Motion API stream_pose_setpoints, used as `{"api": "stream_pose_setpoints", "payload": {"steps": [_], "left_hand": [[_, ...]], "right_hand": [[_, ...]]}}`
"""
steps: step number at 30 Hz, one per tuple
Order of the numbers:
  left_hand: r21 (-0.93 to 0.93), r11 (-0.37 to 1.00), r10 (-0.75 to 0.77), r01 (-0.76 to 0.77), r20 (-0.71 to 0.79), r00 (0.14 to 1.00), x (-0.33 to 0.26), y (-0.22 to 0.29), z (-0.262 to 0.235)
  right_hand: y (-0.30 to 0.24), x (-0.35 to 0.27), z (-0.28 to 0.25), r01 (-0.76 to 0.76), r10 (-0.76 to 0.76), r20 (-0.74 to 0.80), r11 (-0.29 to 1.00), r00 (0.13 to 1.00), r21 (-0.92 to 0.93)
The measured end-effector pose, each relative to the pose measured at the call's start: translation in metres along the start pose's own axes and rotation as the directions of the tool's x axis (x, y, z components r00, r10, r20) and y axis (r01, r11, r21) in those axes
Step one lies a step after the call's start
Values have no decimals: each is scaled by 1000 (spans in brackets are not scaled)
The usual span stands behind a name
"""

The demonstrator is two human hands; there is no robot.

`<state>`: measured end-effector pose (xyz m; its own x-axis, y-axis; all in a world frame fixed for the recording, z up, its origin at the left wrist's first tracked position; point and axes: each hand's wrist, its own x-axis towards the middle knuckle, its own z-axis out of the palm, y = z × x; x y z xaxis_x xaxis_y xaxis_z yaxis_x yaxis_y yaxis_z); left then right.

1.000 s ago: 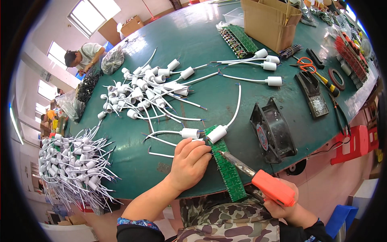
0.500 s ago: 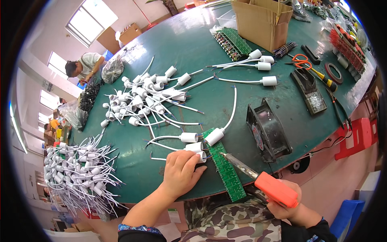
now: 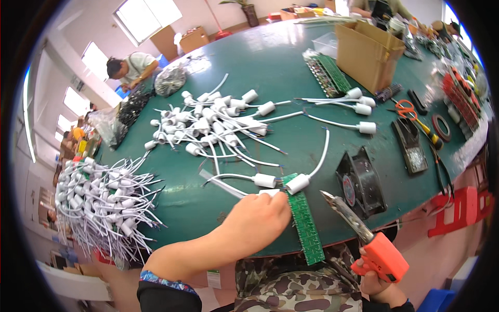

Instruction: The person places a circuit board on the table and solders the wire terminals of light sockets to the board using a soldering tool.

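My left hand [image 3: 260, 219] is closed at the left edge of a long green circuit board [image 3: 306, 226], fingers curled over a white lamp socket that they mostly hide. Just above the knuckles a white socket [image 3: 270, 192] peeks out. Farther up, another wired socket [image 3: 264, 180] lies against the board. One more socket [image 3: 298, 183] lies across the board's far end, its cable curving away. My right hand [image 3: 375, 283] grips the orange handle of a soldering iron [image 3: 384, 256]. The iron's tip is in the air to the right of the board, apart from it.
A black fan [image 3: 361, 182] stands right of the board. Loose white sockets [image 3: 208, 122] lie mid-table, with a dense wired heap [image 3: 109, 200] at left. Cutters [image 3: 442, 169], orange scissors [image 3: 405, 110] and a cardboard box [image 3: 366, 54] are to the right. A co-worker [image 3: 132, 70] sits at far left.
The iron's tip has moved off the board to the right. My left hand has shifted right to the board's edge, covering more of the sockets. The whole view has also shifted.
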<state>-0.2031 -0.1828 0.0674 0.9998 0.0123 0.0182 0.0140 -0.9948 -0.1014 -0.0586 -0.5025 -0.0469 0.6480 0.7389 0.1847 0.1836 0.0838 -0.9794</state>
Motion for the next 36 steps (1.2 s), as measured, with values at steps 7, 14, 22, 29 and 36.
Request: {"api": "stream_pose_setpoints", "payload": {"steps": [7,14,22,29,36], "left_hand": [[40,995,95,-88,-244,965,15,-5,12],[-213,953,111,-214,-413,904,2,-19,43],[-338,927,22,-165,-387,922,8,-22,68],[-350,933,-287,83,-585,758,28,-12,77],[-393,918,-306,54,-615,726,23,-39,66]], "right_hand": [[26,-8,-14,75,-75,-7,997,997,-18],[9,2,-1,-47,35,46,959,998,281],[4,11,2,-78,54,85,946,995,313],[4,14,2,-40,25,57,961,998,274],[2,17,5,-41,20,90,969,996,242]]}}
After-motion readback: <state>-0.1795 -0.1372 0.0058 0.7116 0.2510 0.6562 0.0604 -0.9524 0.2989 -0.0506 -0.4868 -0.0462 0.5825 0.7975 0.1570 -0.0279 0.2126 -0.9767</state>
